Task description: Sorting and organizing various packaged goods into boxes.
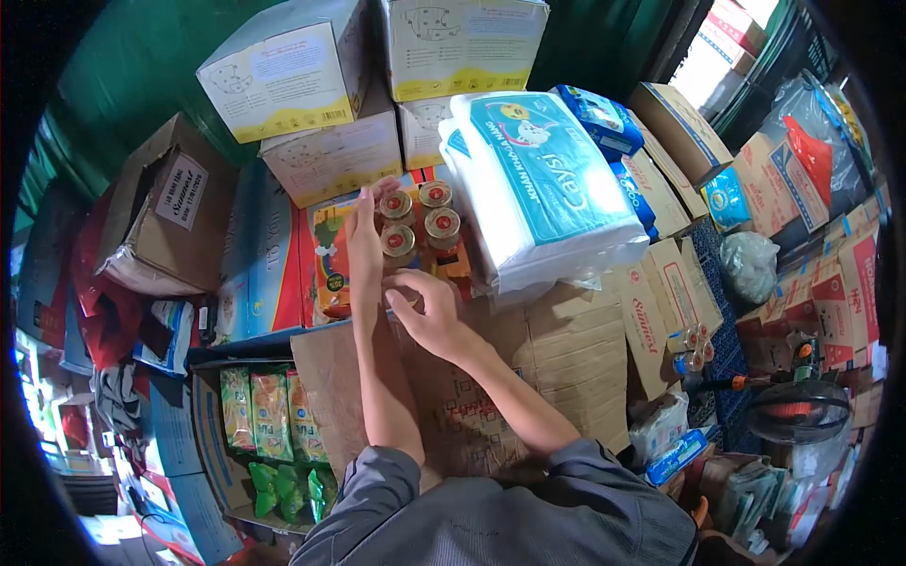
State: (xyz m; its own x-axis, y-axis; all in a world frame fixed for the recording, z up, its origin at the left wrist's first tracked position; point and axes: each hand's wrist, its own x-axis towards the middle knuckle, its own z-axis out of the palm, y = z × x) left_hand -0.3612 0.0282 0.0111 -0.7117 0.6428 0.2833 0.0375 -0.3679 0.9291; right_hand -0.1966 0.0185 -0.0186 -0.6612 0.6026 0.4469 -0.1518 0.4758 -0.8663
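Four gold-lidded jars (441, 226) stand right of the upright, straight-fingered left hand (363, 231) and just beyond the half-curled right hand (430, 307), whose grip I cannot tell.

Taking the cluster of gold-lidded jars (442, 224) as centre: overhead access is open. Stacked white-and-yellow cartons (467, 47) obstruct 11 to 12 o'clock; the plastic-wrapped diaper pack (562, 179) obstructs 3 o'clock. The left hand (363, 231) occupies 9 o'clock; the right hand (429, 307), 6 o'clock. Flattened cardboard (576, 349) provides clearance between 4 and 5 o'clock.
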